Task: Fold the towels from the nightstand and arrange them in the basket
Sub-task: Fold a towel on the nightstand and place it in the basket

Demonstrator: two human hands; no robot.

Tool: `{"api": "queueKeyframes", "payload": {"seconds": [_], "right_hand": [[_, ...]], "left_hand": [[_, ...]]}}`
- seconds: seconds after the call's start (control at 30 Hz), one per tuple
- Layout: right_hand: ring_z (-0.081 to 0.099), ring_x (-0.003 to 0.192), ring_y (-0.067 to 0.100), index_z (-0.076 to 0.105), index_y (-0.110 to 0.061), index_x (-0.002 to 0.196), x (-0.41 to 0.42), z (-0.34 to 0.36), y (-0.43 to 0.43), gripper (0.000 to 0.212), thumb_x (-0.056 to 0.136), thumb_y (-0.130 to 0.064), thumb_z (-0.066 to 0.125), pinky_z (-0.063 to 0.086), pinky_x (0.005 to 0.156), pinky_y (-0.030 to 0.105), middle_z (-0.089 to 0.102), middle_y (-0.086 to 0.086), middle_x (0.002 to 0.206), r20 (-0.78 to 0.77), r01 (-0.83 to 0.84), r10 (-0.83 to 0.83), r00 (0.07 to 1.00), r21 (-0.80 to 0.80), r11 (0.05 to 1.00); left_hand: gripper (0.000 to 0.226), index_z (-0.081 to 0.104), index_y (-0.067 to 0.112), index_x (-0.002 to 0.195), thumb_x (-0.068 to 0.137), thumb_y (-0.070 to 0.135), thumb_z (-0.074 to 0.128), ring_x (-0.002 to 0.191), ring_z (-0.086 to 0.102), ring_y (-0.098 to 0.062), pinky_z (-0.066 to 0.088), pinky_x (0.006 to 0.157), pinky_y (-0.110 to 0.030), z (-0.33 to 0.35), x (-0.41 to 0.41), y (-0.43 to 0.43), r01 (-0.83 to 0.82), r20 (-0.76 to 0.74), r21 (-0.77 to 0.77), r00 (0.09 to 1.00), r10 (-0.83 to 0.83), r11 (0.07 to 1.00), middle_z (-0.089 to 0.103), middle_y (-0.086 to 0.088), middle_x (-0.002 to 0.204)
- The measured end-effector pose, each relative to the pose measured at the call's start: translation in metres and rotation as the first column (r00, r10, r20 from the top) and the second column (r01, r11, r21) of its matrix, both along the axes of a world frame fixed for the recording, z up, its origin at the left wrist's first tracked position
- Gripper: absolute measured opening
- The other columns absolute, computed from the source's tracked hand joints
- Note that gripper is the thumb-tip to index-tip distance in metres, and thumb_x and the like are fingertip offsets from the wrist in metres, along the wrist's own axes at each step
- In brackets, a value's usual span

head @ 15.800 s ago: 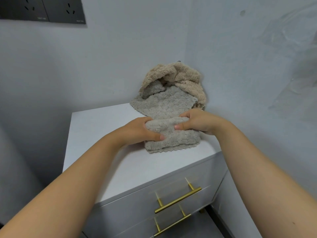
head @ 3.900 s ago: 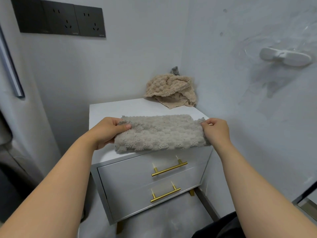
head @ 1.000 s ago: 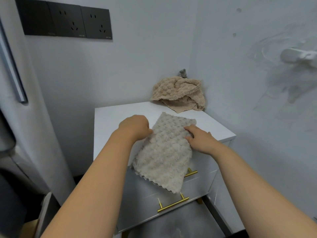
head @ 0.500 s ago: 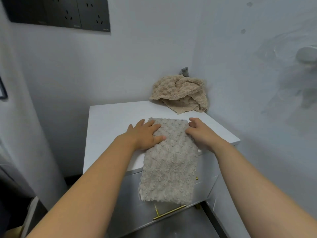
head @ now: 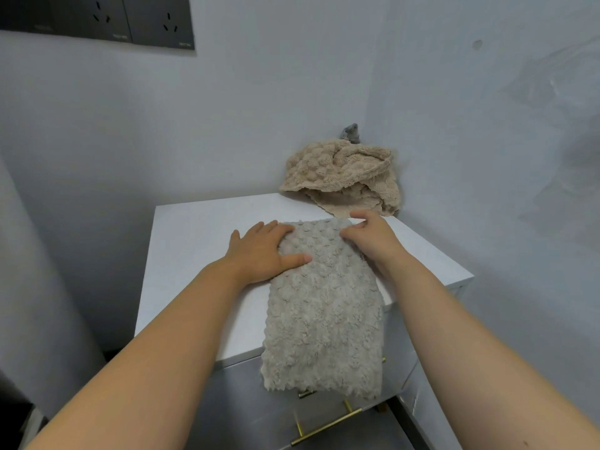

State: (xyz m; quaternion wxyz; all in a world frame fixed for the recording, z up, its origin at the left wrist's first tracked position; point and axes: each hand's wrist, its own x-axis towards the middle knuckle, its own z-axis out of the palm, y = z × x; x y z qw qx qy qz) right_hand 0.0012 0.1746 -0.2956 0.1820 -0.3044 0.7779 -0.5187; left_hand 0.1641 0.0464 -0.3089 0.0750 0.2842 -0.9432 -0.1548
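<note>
The taupe towel (head: 321, 297) lay as a long folded strip on the nightstand (head: 194, 254). It ran from the middle of the top to the front edge. Its near end hung over that edge and covered part of the upper drawer front. Its scalloped hem ended just above the brass drawer handle (head: 328, 425).

The left hand (head: 259, 251) rested flat on the top against the strip's left edge, near the far end. Its fingers were straight and spread, and it gripped nothing. The fingertips touched the far left corner of the strip, and the thumb lay across the pile, pointing right.

The right hand (head: 370, 237) sat at the strip's far right corner. Its fingers were bent, with the tips on or at the cloth edge. Whether they pinched the cloth or only pressed on it could not be told. The right forearm ran along the strip's right edge.

The far end of the strip thus lay between the two hands, and the hanging end was well clear of both.

A second, tan towel (head: 341, 177) lay crumpled in the back right corner of the top, against both walls. It was just beyond the right hand. A small grey object (head: 350, 133) showed above it in the wall corner. Dark wall sockets (head: 130, 21) were mounted high on the rear wall.
</note>
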Motion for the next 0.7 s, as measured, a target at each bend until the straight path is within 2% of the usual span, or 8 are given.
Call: {"api": "queueKeyframes", "payload": {"seconds": [0.07, 0.13, 0.17, 0.27, 0.43, 0.53, 0.6, 0.7], "right_hand": [[0.052, 0.059, 0.011, 0.050, -0.013, 0.126, -0.001, -0.001, -0.002, 0.045, 0.084, -0.001, 0.061, 0.042, 0.057, 0.023, 0.054, 0.000, 0.073, 0.039, 0.005, -0.002, 0.999, -0.071, 0.997], [0.051, 0.058, 0.013, 0.053, -0.016, 0.122, 0.000, 0.001, -0.003, 0.048, 0.081, 0.007, 0.060, 0.043, 0.053, 0.024, 0.050, 0.003, 0.073, 0.110, -0.013, 0.031, 0.993, -0.158, 0.987], [0.055, 0.063, 0.017, 0.054, -0.018, 0.121, 0.000, 0.001, -0.003, 0.051, 0.078, 0.011, 0.060, 0.048, 0.056, 0.028, 0.052, 0.008, 0.078, 0.160, -0.027, 0.061, 0.985, -0.211, 0.977], [0.061, 0.092, 0.033, 0.058, -0.020, 0.118, -0.002, -0.001, -0.005, 0.059, 0.073, 0.018, 0.057, 0.053, 0.084, 0.047, 0.057, 0.022, 0.107, 0.294, -0.041, 0.145, 0.945, -0.333, 0.942], [0.056, 0.117, 0.031, 0.057, -0.013, 0.121, -0.002, 0.000, 0.001, 0.058, 0.078, 0.024, 0.044, 0.052, 0.091, 0.044, 0.052, 0.018, 0.131, 0.508, 0.005, 0.306, 0.805, -0.522, 0.853], [0.063, 0.105, 0.026, 0.058, -0.014, 0.118, -0.004, 0.002, 0.005, 0.057, 0.080, 0.023, 0.039, 0.058, 0.074, 0.035, 0.057, 0.014, 0.127, 0.568, 0.025, 0.403, 0.718, -0.599, 0.801], [0.068, 0.095, 0.024, 0.057, -0.014, 0.119, -0.004, 0.002, 0.006, 0.056, 0.081, 0.023, 0.038, 0.059, 0.069, 0.034, 0.061, 0.013, 0.120, 0.576, 0.024, 0.443, 0.687, -0.628, 0.778], [0.068, 0.097, 0.024, 0.059, -0.015, 0.116, -0.004, 0.003, 0.006, 0.055, 0.080, 0.022, 0.040, 0.059, 0.069, 0.034, 0.057, 0.015, 0.127, 0.571, 0.018, 0.460, 0.679, -0.640, 0.768]], "left_hand": [[0.079, 0.026, 0.031, 0.146, 0.081, 0.073, 0.044, 0.138, 0.030, -0.018, 0.017, 0.113, -0.052, 0.001, -0.001, -0.002, -0.030, -0.102, 0.046, 0.994, 0.034, 0.998, 0.035, 0.006, 0.149], [0.078, 0.024, 0.028, 0.147, 0.084, 0.068, 0.045, 0.135, 0.036, -0.021, 0.023, 0.112, -0.047, 0.003, -0.002, -0.001, -0.064, -0.174, 0.097, 0.981, 0.080, 0.993, 0.039, 0.003, 0.149], [0.077, 0.024, 0.028, 0.147, 0.085, 0.065, 0.048, 0.134, 0.039, -0.022, 0.026, 0.111, -0.044, 0.003, -0.002, 0.000, -0.076, -0.204, 0.127, 0.974, 0.101, 0.989, 0.041, 0.001, 0.148], [0.079, 0.023, 0.027, 0.147, 0.084, 0.056, 0.060, 0.130, 0.044, -0.023, 0.034, 0.107, -0.037, 0.004, 0.000, -0.001, -0.076, -0.291, 0.269, 0.944, 0.156, 0.960, 0.044, 0.000, 0.145], [0.085, 0.020, 0.028, 0.148, 0.081, 0.051, 0.067, 0.132, 0.042, -0.022, 0.035, 0.105, -0.038, 0.004, 0.005, -0.001, -0.058, -0.368, 0.392, 0.905, 0.215, 0.918, 0.042, 0.000, 0.146], [0.086, 0.020, 0.029, 0.148, 0.080, 0.053, 0.067, 0.129, 0.044, -0.023, 0.036, 0.107, -0.039, 0.004, 0.004, -0.001, -0.042, -0.387, 0.452, 0.891, 0.238, 0.891, 0.045, -0.001, 0.142], [0.086, 0.022, 0.030, 0.148, 0.078, 0.052, 0.068, 0.122, 0.049, -0.022, 0.039, 0.103, -0.037, 0.006, 0.005, -0.001, -0.019, -0.404, 0.491, 0.881, 0.247, 0.871, 0.050, -0.002, 0.133], [0.084, 0.025, 0.026, 0.148, 0.080, 0.035, 0.074, 0.095, 0.058, -0.011, 0.042, 0.075, -0.010, 0.009, 0.006, 0.000, 0.044, -0.456, 0.569, 0.848, 0.271, 0.821, 0.060, -0.006, 0.113]]}}
